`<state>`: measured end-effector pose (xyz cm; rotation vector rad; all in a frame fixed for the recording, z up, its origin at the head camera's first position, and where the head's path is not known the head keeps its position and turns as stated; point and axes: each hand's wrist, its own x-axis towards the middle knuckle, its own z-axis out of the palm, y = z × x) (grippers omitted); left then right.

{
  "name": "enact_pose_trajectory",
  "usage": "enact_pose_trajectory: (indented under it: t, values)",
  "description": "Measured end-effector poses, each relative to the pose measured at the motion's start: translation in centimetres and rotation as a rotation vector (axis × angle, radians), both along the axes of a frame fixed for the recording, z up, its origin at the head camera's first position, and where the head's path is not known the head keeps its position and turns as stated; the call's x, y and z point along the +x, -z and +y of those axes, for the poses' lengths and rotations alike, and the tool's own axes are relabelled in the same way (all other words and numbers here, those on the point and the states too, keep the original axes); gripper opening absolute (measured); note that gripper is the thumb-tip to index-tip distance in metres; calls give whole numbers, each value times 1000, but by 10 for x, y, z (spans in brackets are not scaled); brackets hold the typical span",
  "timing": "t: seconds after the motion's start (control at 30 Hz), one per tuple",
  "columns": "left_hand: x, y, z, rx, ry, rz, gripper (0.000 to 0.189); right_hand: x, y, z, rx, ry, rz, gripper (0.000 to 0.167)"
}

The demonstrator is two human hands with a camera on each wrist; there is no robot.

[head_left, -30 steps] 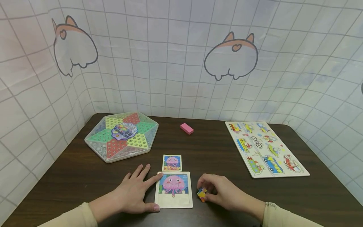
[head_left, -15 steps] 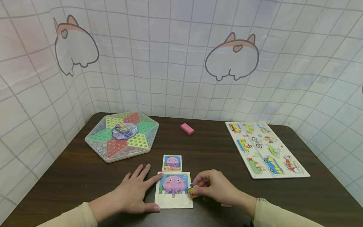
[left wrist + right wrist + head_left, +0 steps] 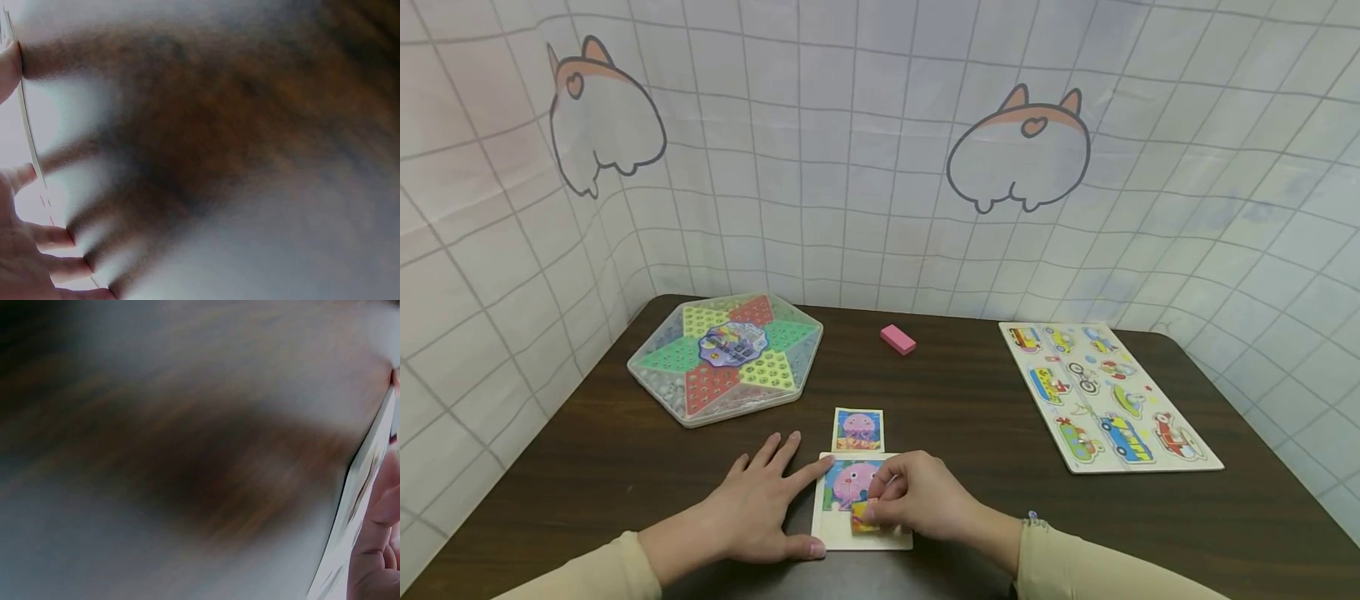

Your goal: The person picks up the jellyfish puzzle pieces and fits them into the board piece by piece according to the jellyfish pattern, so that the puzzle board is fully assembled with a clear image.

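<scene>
The right hand (image 3: 922, 497) pinches a yellow puzzle piece (image 3: 860, 520), which juts out leftward from the fingertips over the bare lower part of the puzzle board (image 3: 829, 540); whether it touches the board cannot be told. The left hand (image 3: 747, 510) lies with fingers spread on the table (image 3: 625, 492), forefinger and thumb at the board's near-side corners, the jellyfish card (image 3: 858, 430) just beyond the forefinger.

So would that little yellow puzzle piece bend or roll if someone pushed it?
Probably neither. The yellow puzzle piece looks stiff: its visible part shows no sag in the right hand's pinch. Its flat face suggests it would slide rather than roll. Being small, it's likely light too.
</scene>
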<state>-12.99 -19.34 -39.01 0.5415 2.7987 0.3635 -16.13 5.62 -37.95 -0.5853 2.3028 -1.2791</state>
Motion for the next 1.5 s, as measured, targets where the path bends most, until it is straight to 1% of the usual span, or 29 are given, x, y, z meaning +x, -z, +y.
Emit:
enact_pose_trajectory:
  t: [0.3, 0.67, 0.77, 0.9, 1.0, 1.13, 1.33, 1.5]
  values:
    - [0, 1, 0, 0, 2, 9, 99, 8, 0, -25, 40, 21, 30, 16]
    - [1, -1, 0, 28, 5, 7, 99, 11, 2, -34, 17, 7, -4, 18]
    - [2, -2, 0, 27, 4, 6, 98, 11, 2, -35, 42, -6, 40, 20]
    - [2, -2, 0, 24, 9, 9, 98, 10, 3, -35, 113, -35, 166, 21]
    - [2, -2, 0, 21, 8, 9, 98, 10, 4, -36, 148, -50, 228, 21]
    - [2, -3, 0, 18, 4, 6, 99, 10, 4, -38, 162, -60, 244, 21]
    - [2, -3, 0, 22, 4, 8, 98, 10, 2, -40, 188, -70, 233, 22]
    - [2, -3, 0, 24, 7, 4, 99, 7, 0, -41, 200, -75, 244, 21]
